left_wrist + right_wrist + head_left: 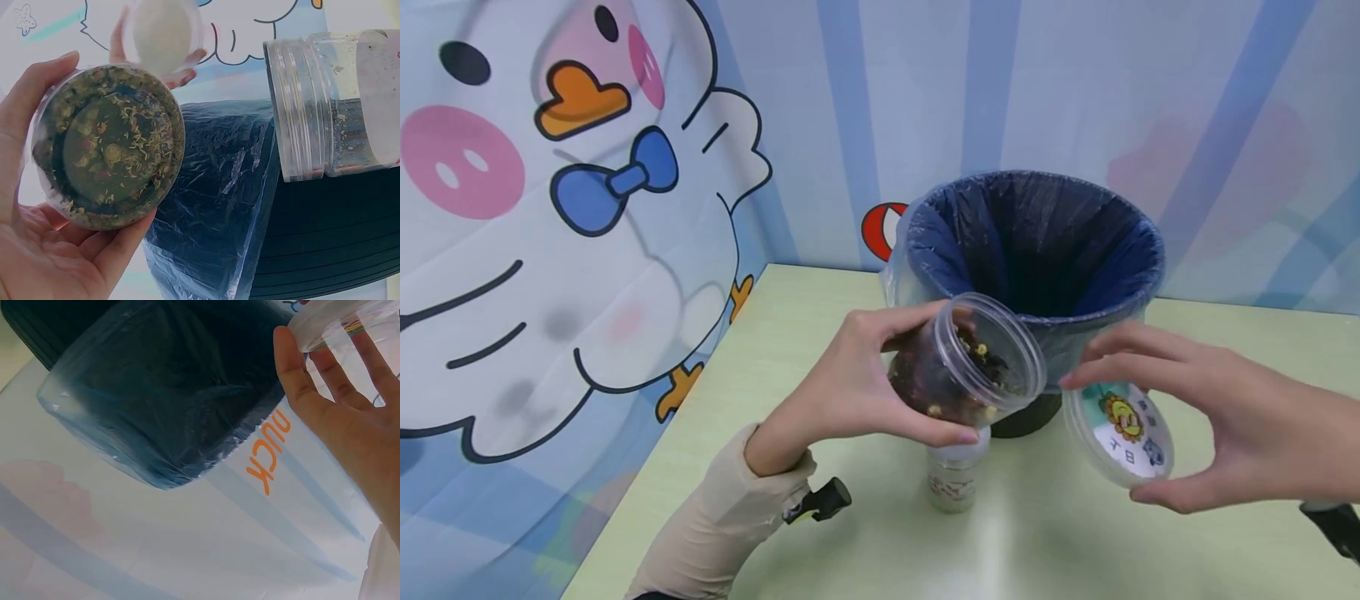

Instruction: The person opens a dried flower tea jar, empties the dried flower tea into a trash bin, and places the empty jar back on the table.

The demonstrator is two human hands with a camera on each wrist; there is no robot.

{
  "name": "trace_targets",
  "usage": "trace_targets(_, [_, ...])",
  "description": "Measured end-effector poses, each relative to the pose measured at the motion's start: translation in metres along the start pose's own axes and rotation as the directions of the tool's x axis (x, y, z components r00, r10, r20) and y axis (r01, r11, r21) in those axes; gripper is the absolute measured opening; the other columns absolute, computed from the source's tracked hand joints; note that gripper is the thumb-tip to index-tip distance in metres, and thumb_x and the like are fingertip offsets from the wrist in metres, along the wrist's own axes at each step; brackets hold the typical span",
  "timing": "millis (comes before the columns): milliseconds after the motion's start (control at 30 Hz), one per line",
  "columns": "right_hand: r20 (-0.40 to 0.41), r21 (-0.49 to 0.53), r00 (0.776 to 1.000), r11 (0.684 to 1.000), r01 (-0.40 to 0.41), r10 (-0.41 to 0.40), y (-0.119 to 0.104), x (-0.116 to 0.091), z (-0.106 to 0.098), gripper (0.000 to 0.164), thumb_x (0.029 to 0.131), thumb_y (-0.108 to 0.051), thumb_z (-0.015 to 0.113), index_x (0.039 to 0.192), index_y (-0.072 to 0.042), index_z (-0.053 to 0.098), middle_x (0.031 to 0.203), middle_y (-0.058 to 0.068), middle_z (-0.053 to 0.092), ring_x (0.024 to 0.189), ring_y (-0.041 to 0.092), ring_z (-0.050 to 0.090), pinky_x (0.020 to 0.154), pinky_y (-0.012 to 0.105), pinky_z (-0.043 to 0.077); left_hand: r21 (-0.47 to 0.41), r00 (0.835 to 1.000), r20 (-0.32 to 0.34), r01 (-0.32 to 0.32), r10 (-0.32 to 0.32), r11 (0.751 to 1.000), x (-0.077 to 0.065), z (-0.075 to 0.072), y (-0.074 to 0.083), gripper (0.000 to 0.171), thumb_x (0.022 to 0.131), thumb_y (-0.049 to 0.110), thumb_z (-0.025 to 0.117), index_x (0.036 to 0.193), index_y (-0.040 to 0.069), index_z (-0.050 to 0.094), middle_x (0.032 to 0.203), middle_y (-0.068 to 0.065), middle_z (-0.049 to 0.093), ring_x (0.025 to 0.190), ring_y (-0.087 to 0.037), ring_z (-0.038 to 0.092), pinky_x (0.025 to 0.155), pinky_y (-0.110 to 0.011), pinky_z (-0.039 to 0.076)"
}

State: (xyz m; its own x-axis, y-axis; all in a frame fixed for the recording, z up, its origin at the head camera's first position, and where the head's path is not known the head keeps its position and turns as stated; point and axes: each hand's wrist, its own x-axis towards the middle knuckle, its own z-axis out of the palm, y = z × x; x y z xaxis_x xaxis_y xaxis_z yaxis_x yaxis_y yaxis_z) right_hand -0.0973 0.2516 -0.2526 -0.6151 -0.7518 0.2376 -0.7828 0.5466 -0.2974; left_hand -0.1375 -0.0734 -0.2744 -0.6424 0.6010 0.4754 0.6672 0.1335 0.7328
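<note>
My left hand (842,383) grips a clear plastic jar (921,379) round its side, tilted with its uncovered mouth to the right. Dark dried flowers or herbs with yellow bits (112,147) lie inside it, seen through the base in the left wrist view. To the right, my right hand (1240,425) holds a round clear lid (1123,429) by its rim, apart from the jar. A sticker with a sunflower cartoon and writing covers the lid's top. Below the held jar, a second clear jar (953,482) with pale contents stands upright on the table.
A bin (325,237) lined with a blue plastic bag (1037,187) stands just behind the hands on the pale green table (820,325). Cartoon-printed cloth (790,83) hangs behind and at left. Orange letters (269,453) show on it in the right wrist view.
</note>
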Motion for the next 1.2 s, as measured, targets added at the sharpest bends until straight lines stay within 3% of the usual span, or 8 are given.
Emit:
trace_targets(300, [0.073,0.018,0.995,0.997,-0.071,0.069,0.027,-0.016,0.031,0.081,0.065,-0.052,0.091,0.135,-0.038,0.053,0.130,-0.012,0.048,0.105,0.011,0.050,0.069,0.026,0.052,-0.015,0.999,-0.023,0.034,-0.034,0.999,-0.006,-0.003,-0.005,0.082,0.061,0.020,0.097,0.134,0.014,0.062,0.119,0.008,0.067,0.105,-0.012,0.062,0.089,-0.035,0.054])
trace_targets(533, [0.177,0.076,0.966,0.976,-0.202,0.186,0.051,-0.025,0.061,0.077,0.067,-0.048,0.090,0.133,-0.032,0.055,0.130,-0.002,0.049,0.104,0.019,0.050,0.068,0.027,0.050,-0.014,0.997,-0.048,0.053,-0.053,0.999,-0.010,-0.004,-0.011,0.079,0.061,0.018,0.097,0.133,0.014,0.062,0.120,0.008,0.066,0.107,-0.013,0.062,0.089,-0.036,0.054])
trace_targets(733, [0.157,0.143,0.972,0.970,-0.196,0.173,0.071,-0.037,0.091,0.077,0.066,-0.039,0.093,0.132,-0.028,0.056,0.125,-0.001,0.049,0.100,0.017,0.048,0.069,0.027,0.050,-0.010,0.995,-0.068,0.069,-0.069,0.998,-0.014,-0.006,-0.015,0.080,0.062,0.017,0.096,0.134,0.015,0.061,0.121,0.008,0.066,0.108,-0.013,0.062,0.089,-0.036,0.054])
trace_targets(933, [0.136,0.115,0.970,0.969,-0.218,0.202,0.088,-0.049,0.117,0.078,0.059,-0.033,0.096,0.127,-0.021,0.058,0.119,-0.001,0.049,0.098,0.020,0.047,0.070,0.028,0.049,-0.005,0.995,-0.079,0.068,-0.068,0.998,-0.014,-0.007,-0.015,0.081,0.062,0.015,0.096,0.135,0.014,0.060,0.121,0.007,0.065,0.109,-0.013,0.061,0.090,-0.037,0.054])
trace_targets(1200, [0.164,0.103,0.955,0.959,-0.265,0.247,0.098,-0.057,0.135,0.077,0.059,-0.035,0.096,0.125,-0.019,0.059,0.119,0.001,0.048,0.098,0.023,0.046,0.071,0.030,0.048,-0.007,0.994,-0.095,0.061,-0.061,0.998,-0.014,-0.009,-0.014,0.080,0.061,0.015,0.096,0.133,0.014,0.061,0.119,0.008,0.066,0.107,-0.014,0.062,0.088,-0.037,0.054])
